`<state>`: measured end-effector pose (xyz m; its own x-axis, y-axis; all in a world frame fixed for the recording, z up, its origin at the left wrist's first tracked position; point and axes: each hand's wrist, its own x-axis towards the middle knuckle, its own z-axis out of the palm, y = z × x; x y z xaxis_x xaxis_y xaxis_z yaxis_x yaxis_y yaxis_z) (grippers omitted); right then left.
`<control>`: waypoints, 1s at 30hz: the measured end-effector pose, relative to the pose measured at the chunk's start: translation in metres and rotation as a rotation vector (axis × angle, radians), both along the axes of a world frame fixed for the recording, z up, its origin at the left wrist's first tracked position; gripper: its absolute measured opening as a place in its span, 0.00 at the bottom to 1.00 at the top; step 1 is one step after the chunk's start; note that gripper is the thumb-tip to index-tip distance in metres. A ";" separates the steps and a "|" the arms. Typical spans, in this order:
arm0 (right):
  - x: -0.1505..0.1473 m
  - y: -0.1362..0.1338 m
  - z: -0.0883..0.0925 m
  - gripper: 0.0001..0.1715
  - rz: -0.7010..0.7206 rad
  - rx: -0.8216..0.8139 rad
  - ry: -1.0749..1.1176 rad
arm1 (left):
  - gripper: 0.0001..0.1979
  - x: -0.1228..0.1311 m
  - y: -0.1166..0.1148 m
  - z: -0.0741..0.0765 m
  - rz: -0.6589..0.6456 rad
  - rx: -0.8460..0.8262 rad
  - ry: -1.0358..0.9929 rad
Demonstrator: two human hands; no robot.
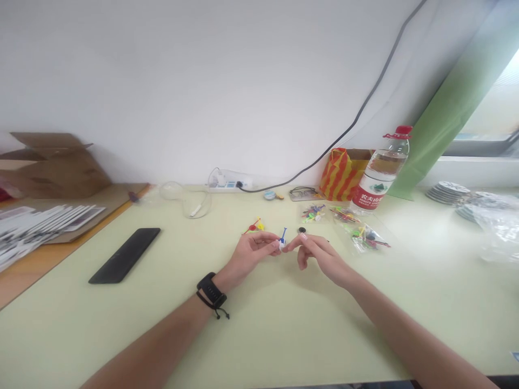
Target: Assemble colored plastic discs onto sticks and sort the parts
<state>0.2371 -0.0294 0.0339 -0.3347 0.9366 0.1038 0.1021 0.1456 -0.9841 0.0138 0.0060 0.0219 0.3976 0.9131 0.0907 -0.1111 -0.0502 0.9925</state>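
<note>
A small blue and white plastic piece point(282, 242) with a thin blue stem pointing up is pinched between the thumb and fingers of my left hand point(256, 249). My right hand point(318, 254) is close on the other side, one fingertip at the white part or just beside it; I cannot tell if it touches. Its fingers are apart and partly bent, and nothing shows in them. Behind my left hand lie small red and yellow plastic pieces point(255, 226). A small black round piece point(301, 230) rests on the table just beyond my right fingers.
Clear bags of coloured plastic pieces point(367, 237) lie to the right, before a water bottle point(379, 173) and a striped bag point(338, 175). A power strip point(227, 186) sits by the wall. To the left are a black flat slab point(125, 256) and a cardboard box point(60, 167).
</note>
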 end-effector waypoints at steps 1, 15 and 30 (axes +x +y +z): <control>-0.001 -0.001 0.001 0.29 -0.013 0.012 -0.011 | 0.17 0.000 0.000 -0.001 0.003 -0.002 -0.003; 0.008 0.009 -0.009 0.43 0.152 -0.266 0.212 | 0.16 0.001 0.003 -0.004 0.022 -0.004 -0.021; -0.004 0.007 -0.016 0.21 -0.067 0.008 -0.023 | 0.17 0.001 0.002 -0.006 -0.006 0.004 -0.047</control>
